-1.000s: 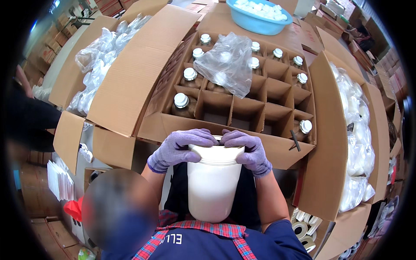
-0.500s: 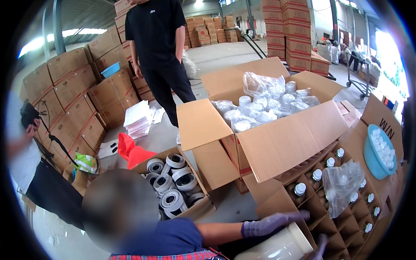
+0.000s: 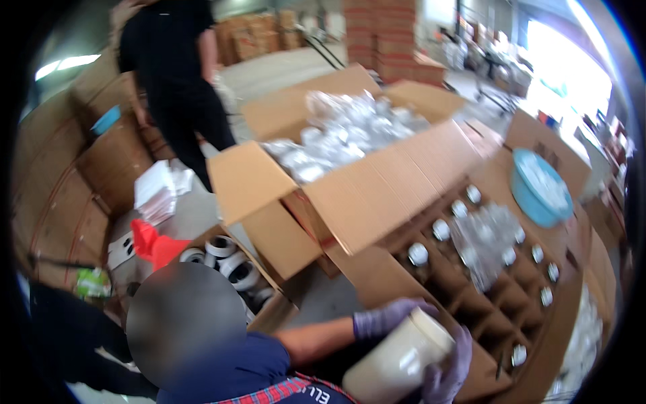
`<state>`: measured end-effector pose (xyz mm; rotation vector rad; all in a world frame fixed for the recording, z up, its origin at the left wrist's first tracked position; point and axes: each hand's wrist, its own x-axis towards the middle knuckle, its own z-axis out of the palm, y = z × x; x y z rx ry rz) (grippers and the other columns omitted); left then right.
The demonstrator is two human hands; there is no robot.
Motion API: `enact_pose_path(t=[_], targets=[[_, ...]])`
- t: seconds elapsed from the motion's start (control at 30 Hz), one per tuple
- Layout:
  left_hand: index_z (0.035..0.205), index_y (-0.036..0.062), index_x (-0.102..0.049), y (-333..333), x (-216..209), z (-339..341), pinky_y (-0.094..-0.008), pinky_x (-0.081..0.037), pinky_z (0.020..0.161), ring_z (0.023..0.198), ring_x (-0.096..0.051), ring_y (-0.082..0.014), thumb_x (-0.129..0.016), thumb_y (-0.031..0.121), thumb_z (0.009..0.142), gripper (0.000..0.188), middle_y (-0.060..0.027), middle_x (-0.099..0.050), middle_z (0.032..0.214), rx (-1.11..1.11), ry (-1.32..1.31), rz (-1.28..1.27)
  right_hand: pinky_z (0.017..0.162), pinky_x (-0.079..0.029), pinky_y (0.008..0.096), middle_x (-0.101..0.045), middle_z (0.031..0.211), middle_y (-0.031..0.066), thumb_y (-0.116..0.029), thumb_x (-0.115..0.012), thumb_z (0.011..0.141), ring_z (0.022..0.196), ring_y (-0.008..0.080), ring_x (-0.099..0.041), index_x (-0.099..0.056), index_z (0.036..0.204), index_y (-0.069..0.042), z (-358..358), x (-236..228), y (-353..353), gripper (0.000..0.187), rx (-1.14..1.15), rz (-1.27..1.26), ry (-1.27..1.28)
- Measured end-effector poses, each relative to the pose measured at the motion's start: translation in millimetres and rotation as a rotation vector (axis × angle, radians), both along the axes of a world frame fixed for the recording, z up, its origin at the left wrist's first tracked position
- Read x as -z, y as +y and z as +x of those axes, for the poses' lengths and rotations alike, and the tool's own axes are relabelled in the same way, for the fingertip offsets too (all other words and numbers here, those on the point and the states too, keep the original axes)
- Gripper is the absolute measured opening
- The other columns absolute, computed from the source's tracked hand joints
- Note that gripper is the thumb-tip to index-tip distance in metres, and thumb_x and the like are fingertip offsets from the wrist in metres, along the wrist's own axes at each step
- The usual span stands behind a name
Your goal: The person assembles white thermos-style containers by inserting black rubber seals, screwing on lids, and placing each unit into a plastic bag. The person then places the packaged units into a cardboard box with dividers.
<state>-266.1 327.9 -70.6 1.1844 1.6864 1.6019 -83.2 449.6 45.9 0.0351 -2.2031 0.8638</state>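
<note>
Jar [image 3: 400, 357] gripped between both gloved hands, just on the near side of the divided box [image 3: 488, 372].
Blur softens everything; the left hand [image 3: 397, 318] closes on the jar's rim at the far side, the right hand [image 3: 449, 369] on the other, some fingertips hard to make out. The long axis slants, mouth end toward the box, base toward the shirt [image 3: 262, 363]; the jar's inside is hidden. A crumpled bag [image 3: 486, 242] over the box covers some bottles [image 3: 418, 254].
</note>
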Motion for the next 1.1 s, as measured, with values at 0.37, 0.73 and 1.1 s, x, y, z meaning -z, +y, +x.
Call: enact_pose_path(t=[0.37,0.73,1.1], targets=[[0.123,0.0002,-0.057,-36,-45,72,-0.0418,-0.048,0.095,0.11,-0.061,-0.0249,-0.051,0.038,0.102,0.044,-0.0148,-0.063,0.115,0.264,-0.375,0.094,0.1,-0.046,0.0476,-0.059,0.132,0.0116,-0.052,-0.08,0.073,0.118,0.0364,-0.056,-0.069,0.125,-0.013,47,-90,3,0.066,-0.651,0.256,-0.298],[0.149,-0.0039,-0.04,-100,-103,96,-0.0352,-0.054,0.094,0.1,-0.071,-0.0337,-0.08,0.046,0.08,0.094,-0.0213,-0.068,0.118,0.426,-0.227,-0.134,0.105,-0.039,0.0573,-0.048,0.141,0.0267,-0.056,-0.072,0.079,0.124,0.0516,-0.048,-0.058,0.134,-0.002,110,-65,-3,0.079,-0.391,0.4,-0.449],[0.155,0.0011,-0.03,-99,-85,99,-0.0385,-0.056,0.086,0.1,-0.069,-0.0388,-0.085,0.025,0.075,0.1,-0.0255,-0.067,0.114,0.434,0.086,-0.113,0.108,-0.037,0.059,-0.048,0.14,0.0311,-0.051,-0.066,0.086,0.127,0.0546,-0.046,-0.056,0.133,0.003,102,-46,12,0.072,-0.418,0.179,-0.468]])
